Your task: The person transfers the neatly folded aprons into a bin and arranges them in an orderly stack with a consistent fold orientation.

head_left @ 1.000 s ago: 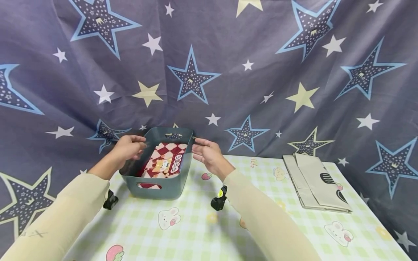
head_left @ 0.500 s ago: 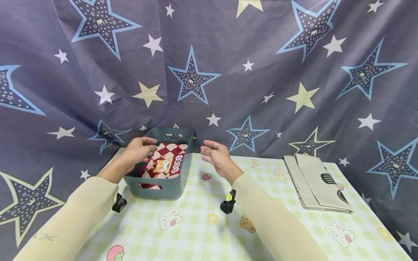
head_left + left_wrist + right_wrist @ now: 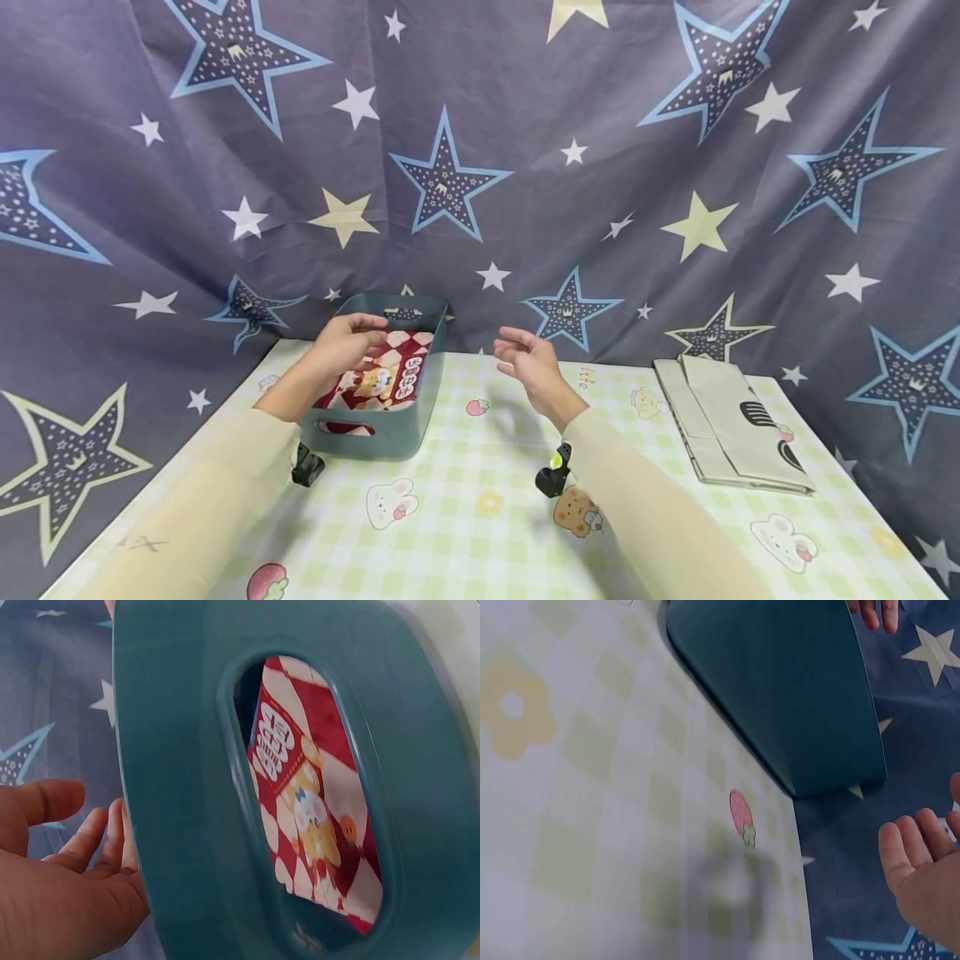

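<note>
A teal plastic basket (image 3: 375, 433) with cut-out handles stands at the table's back left. Inside it lies a folded red-and-cream checked cloth or package (image 3: 397, 367) with a cartoon animal and a printed label; I cannot tell which. My left hand (image 3: 341, 350) hovers above the basket's left part, its fingers loosely bent and holding nothing. To the right of the basket, apart from it, my right hand (image 3: 531, 365) hangs over the table with relaxed fingers and nothing in it. The left wrist view shows the checked item through the basket's handle hole (image 3: 315, 802).
A folded beige cloth-like item (image 3: 735, 425) with dark printed shapes lies at the table's right. The table (image 3: 450, 508) wears a green-and-white checked cover with cartoon prints. Behind it hangs a dark star-patterned curtain (image 3: 525, 225).
Both hands have moved to the right. The left went from the basket's left rim to over the basket; the right drew away from the basket's right side. The basket stays put.
</note>
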### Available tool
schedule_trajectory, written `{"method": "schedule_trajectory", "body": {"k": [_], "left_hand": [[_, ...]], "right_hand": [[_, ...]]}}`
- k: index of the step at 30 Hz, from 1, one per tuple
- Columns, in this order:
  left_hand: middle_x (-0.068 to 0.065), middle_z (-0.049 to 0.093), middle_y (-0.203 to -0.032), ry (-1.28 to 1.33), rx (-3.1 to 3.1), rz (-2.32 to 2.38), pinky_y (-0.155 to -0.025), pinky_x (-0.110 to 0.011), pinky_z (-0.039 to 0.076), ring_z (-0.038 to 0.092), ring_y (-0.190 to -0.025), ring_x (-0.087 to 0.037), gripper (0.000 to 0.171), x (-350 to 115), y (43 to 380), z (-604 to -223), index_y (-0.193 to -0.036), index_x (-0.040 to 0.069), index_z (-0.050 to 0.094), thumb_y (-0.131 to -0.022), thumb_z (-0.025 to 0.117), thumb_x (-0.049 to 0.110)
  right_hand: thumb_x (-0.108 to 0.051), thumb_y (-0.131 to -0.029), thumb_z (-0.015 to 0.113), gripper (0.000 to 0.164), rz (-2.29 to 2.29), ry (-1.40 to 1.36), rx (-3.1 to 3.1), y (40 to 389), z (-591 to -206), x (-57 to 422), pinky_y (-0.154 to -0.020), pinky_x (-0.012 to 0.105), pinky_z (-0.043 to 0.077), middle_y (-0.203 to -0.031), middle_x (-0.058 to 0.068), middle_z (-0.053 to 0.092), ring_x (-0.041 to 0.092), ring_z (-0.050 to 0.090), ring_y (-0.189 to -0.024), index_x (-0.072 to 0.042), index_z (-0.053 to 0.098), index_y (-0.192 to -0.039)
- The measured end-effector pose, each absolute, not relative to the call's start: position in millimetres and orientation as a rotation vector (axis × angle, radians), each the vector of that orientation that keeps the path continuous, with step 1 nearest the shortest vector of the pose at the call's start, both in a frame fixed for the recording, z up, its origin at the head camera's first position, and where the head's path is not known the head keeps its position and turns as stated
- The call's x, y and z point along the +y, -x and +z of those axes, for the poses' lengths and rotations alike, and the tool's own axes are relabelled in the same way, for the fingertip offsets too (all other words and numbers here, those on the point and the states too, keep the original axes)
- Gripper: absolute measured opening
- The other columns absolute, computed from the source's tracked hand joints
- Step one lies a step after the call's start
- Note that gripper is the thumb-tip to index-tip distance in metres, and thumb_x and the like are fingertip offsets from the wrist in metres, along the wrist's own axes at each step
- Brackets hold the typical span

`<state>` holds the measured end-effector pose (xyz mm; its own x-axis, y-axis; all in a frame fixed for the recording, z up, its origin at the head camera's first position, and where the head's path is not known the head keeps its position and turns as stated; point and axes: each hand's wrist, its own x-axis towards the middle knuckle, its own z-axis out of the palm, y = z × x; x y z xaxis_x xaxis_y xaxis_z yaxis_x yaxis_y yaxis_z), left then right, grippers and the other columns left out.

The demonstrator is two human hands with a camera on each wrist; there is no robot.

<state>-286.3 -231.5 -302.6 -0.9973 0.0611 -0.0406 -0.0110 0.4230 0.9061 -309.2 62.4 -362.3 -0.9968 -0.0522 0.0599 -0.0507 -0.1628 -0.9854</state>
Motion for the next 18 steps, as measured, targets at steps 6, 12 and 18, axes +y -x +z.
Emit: {"method": "schedule_trajectory", "body": {"k": [6,12,18], "left_hand": [[-0.018,0.054,-0.141,-0.07,2.553,1.68,-0.094,-0.041,0.056,0.061,-0.113,-0.027,0.043,-220,288,-303,-0.146,0.002,0.049,-0.106,0.052,0.017],[-0.019,0.055,-0.139,-0.09,2.514,1.758,-0.096,-0.046,0.055,0.061,-0.113,-0.029,0.04,-208,291,-305,-0.142,0.003,0.052,-0.105,0.055,0.014],[-0.014,0.056,-0.137,-0.118,2.451,1.853,-0.097,-0.043,0.054,0.058,-0.112,-0.031,0.04,-194,291,-301,-0.143,0.007,0.053,-0.105,0.057,0.017]], "right_hand": [[0.011,-0.094,0.057,0.046,-2.369,0.114,2.112,307,-366,83,-0.104,0.045,0.051,-0.13,0.023,0.064,0.032,0.063,-0.12,0.003,0.057,-0.139],[0.007,-0.098,0.055,0.045,-2.274,0.146,2.262,305,-371,105,-0.103,0.039,0.051,-0.133,0.022,0.063,0.032,0.061,-0.124,0.001,0.055,-0.143],[0.007,-0.098,0.055,0.045,-2.191,0.191,2.405,305,-378,128,-0.1,0.033,0.053,-0.131,0.022,0.064,0.027,0.064,-0.117,0.001,0.055,-0.143]]}}
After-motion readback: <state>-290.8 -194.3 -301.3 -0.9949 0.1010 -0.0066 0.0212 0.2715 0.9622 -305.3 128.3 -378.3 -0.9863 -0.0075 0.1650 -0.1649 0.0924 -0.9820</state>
